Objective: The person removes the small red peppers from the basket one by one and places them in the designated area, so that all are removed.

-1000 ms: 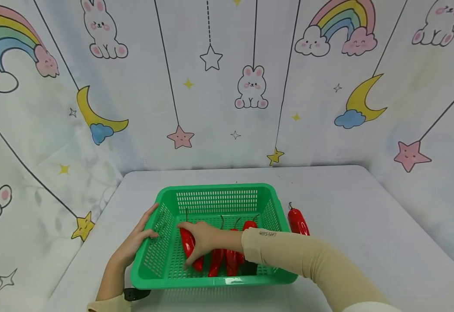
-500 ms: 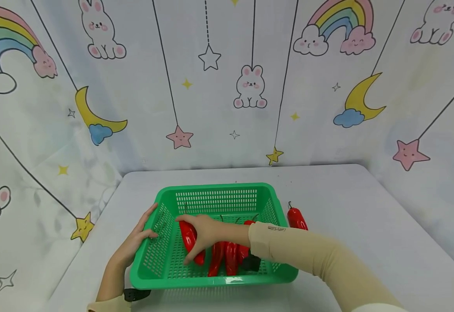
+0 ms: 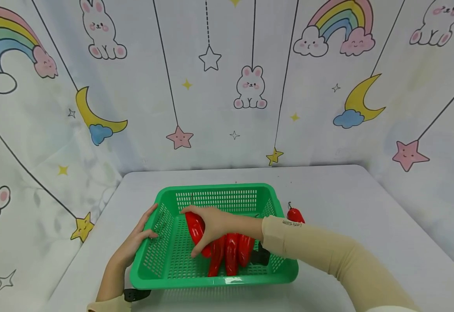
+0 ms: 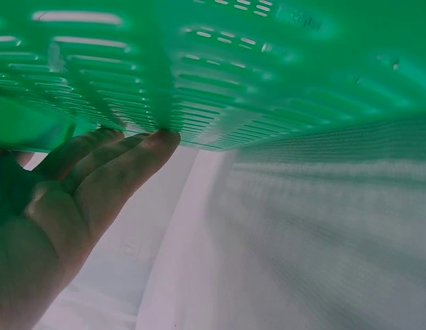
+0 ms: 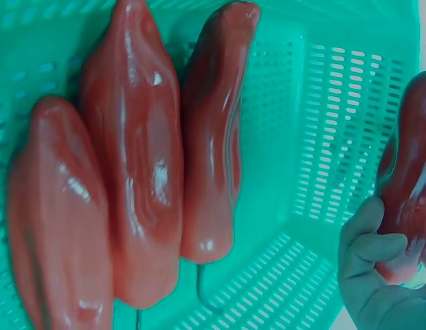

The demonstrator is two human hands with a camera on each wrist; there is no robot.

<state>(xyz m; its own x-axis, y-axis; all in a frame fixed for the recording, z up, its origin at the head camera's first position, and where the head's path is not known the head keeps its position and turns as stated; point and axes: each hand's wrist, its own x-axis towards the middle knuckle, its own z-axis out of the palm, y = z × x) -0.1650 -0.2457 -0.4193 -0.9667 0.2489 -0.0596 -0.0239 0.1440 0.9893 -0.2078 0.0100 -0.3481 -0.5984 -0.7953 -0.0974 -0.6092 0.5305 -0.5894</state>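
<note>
My right hand [image 3: 216,223] grips a shiny red chili pepper [image 3: 195,226] between thumb and fingers, over the middle of a green slotted basket [image 3: 189,284]. Three more red chili peppers [image 3: 231,255] lie side by side in the basket just right of it, partly behind the hand and wrist. In the right wrist view they are close up, while the held pepper [image 5: 411,185] stands at the right edge with fingers round its lower end. My left hand [image 3: 133,242] holds the basket's left side, thumb over the rim. The left wrist view has its fingers [image 4: 130,172] against the outer wall.
Another red chili pepper [image 3: 295,215] lies on the white table [image 3: 340,195] right of the basket, partly hidden by my right sleeve [image 3: 312,242]. A patterned cloth backdrop [image 3: 211,108] closes off the back and sides.
The right hand has raised the chili pepper and moved it rightward, towards the other peppers. My left hand and the basket stay where they were.
</note>
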